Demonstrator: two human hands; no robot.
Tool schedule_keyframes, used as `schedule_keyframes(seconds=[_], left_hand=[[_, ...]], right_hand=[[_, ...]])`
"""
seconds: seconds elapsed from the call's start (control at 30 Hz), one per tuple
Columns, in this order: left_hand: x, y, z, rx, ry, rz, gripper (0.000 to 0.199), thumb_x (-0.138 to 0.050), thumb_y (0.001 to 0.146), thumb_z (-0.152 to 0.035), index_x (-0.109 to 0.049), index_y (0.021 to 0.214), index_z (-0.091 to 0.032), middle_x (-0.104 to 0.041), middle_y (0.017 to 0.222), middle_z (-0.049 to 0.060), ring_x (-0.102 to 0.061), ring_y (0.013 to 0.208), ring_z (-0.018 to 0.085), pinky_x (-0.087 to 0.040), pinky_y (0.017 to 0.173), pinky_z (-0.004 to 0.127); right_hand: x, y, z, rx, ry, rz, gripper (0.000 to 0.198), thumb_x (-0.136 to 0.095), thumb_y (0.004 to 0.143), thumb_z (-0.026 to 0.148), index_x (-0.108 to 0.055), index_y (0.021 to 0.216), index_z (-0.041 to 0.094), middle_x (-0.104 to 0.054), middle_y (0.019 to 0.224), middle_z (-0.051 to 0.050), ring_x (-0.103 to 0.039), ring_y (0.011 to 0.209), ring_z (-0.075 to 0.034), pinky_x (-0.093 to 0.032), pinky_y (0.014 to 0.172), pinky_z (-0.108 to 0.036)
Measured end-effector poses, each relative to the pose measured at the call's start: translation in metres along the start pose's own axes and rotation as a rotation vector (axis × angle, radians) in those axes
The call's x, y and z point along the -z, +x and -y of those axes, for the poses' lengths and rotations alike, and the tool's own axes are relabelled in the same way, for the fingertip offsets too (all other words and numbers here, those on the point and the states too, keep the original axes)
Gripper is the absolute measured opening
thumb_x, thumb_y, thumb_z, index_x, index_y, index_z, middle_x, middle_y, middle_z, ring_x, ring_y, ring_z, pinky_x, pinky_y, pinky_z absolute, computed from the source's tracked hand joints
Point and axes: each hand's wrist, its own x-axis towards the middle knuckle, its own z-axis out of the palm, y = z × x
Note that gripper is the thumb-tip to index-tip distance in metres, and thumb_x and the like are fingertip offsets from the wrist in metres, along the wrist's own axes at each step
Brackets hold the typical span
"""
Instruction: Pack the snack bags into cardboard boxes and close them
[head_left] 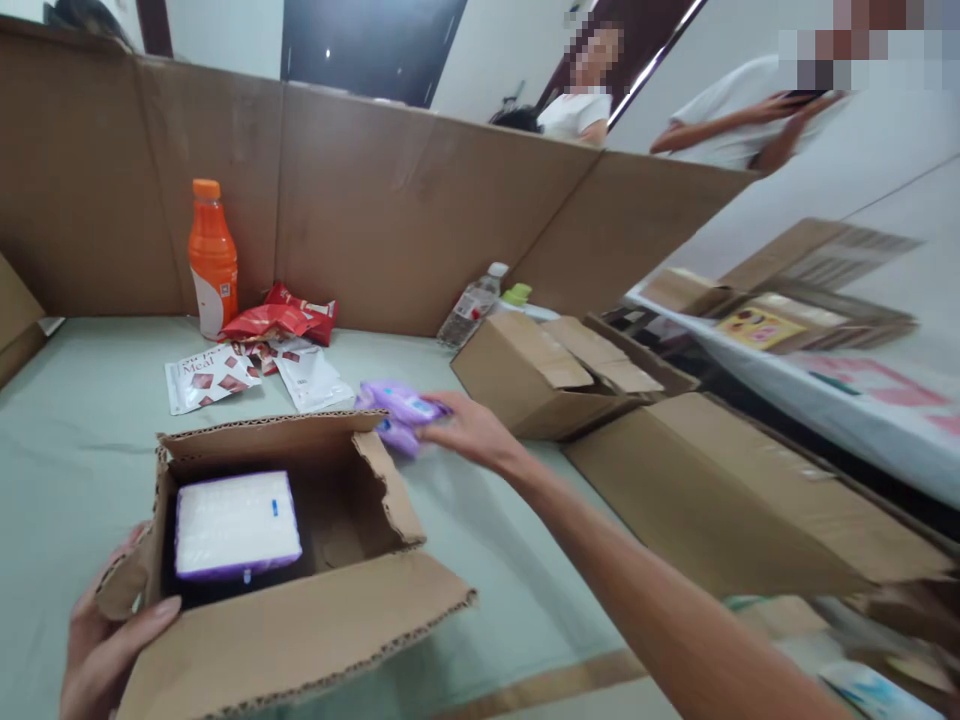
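Note:
An uncovered cardboard box (330, 590) stands on the pale green table, its flaps folded out. Inside, toward its left, lies a white tissue pack (236, 525) with purple edges. My left hand (112, 630) grips the box's left side, thumb over the rim. Beyond the box's far right corner, my right hand (469, 430) is closed on a purple plastic packet (401, 405), which is blurred by motion. A white pouch with brown squares (210, 380), a second white pouch (311, 378) and red snack bags (285, 318) lie behind the box.
An orange bottle (212, 265) stands by the cardboard wall (390, 200). On the right are a clear bottle (472, 305), a yellow-green cap (516, 294) and closed cardboard boxes (517, 375). Two people (577, 110) are beyond the wall.

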Motion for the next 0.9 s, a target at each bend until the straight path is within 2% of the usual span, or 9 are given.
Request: schedule_keyframes(seconds=[0.1,0.23,0.37,0.43,0.5,0.57,0.67,0.8,0.9], left_hand=[[-0.003,0.020,-0.020,-0.119,-0.050,0.022,0.022,-0.064,0.099,-0.025,-0.076,0.117,-0.026,-0.059,0.156,0.007,-0.061,0.139,0.032,-0.056,0.113,0.043],[0.004,0.035,-0.029,-0.175,-0.111,0.067,0.033,-0.058,0.095,-0.002,-0.071,0.116,-0.024,-0.059,0.158,0.003,-0.058,0.142,0.018,-0.049,0.116,0.024],[0.016,0.029,-0.031,-0.209,-0.123,0.092,0.036,-0.057,0.094,0.001,-0.070,0.118,-0.022,-0.057,0.159,0.004,-0.056,0.144,0.017,-0.045,0.118,0.022],[0.021,0.025,-0.032,-0.208,-0.122,0.105,0.035,-0.057,0.094,0.001,-0.070,0.117,-0.022,-0.055,0.160,0.004,-0.056,0.145,0.017,-0.045,0.119,0.022],[0.024,0.023,-0.033,-0.204,-0.111,0.109,0.034,-0.058,0.094,0.001,-0.070,0.117,-0.022,-0.055,0.160,0.005,-0.056,0.144,0.016,-0.044,0.119,0.022],[0.026,0.023,-0.032,-0.205,-0.102,0.108,0.034,-0.058,0.094,0.000,-0.071,0.116,-0.022,-0.056,0.160,0.005,-0.057,0.143,0.016,-0.045,0.118,0.022],[0.027,0.022,-0.029,-0.218,-0.073,0.078,0.030,-0.059,0.095,-0.004,-0.073,0.114,-0.022,-0.059,0.157,0.005,-0.061,0.139,0.017,-0.049,0.114,0.025],[0.025,0.021,-0.020,-0.233,-0.064,0.000,0.029,-0.063,0.093,-0.008,-0.075,0.114,-0.023,-0.074,0.135,0.001,-0.065,0.132,0.015,-0.049,0.113,0.024],[0.020,0.020,-0.014,-0.230,-0.074,-0.045,0.029,-0.068,0.091,-0.009,-0.076,0.115,-0.024,-0.078,0.114,-0.002,-0.066,0.126,0.012,-0.046,0.111,0.018]], right_hand=[[0.009,-0.082,-0.015,0.111,-0.060,0.044,0.057,-0.077,0.074,0.041,-0.075,0.125,0.016,-0.075,0.126,-0.017,-0.071,0.115,-0.038,-0.054,0.102,-0.051],[0.029,-0.150,-0.003,0.344,-0.116,-0.016,0.051,-0.074,0.086,0.054,-0.075,0.128,0.024,-0.071,0.139,-0.017,-0.067,0.127,-0.039,-0.055,0.102,-0.057],[0.059,-0.154,0.074,0.704,0.047,-0.186,0.032,-0.055,0.106,0.036,-0.070,0.132,0.024,-0.072,0.139,-0.011,-0.057,0.142,-0.029,-0.046,0.114,-0.048],[0.064,-0.143,0.122,0.944,0.128,-0.032,0.036,-0.044,0.111,0.039,-0.072,0.125,0.020,-0.077,0.129,-0.010,-0.060,0.137,-0.026,-0.044,0.114,-0.044],[0.062,-0.132,0.156,1.040,0.033,0.131,0.046,-0.040,0.113,0.045,-0.076,0.101,0.020,-0.081,0.105,-0.009,-0.066,0.125,-0.026,-0.042,0.113,-0.045],[0.060,-0.125,0.168,1.010,-0.115,0.220,0.057,-0.037,0.113,0.049,-0.073,0.081,0.020,-0.078,0.083,-0.008,-0.070,0.104,-0.026,-0.042,0.107,-0.046],[0.060,-0.128,0.145,0.867,-0.150,0.196,0.062,-0.029,0.114,0.050,-0.073,0.082,0.019,-0.076,0.083,-0.008,-0.068,0.086,-0.023,-0.043,0.103,-0.048],[0.049,-0.149,0.087,0.715,0.086,0.092,0.058,-0.028,0.114,0.051,-0.077,0.114,0.021,-0.081,0.116,-0.011,-0.071,0.114,-0.026,-0.048,0.106,-0.048],[0.024,-0.164,0.058,0.605,0.234,-0.010,0.049,-0.039,0.112,0.052,-0.075,0.131,0.024,-0.076,0.133,-0.011,-0.061,0.138,-0.031,-0.047,0.114,-0.053]])
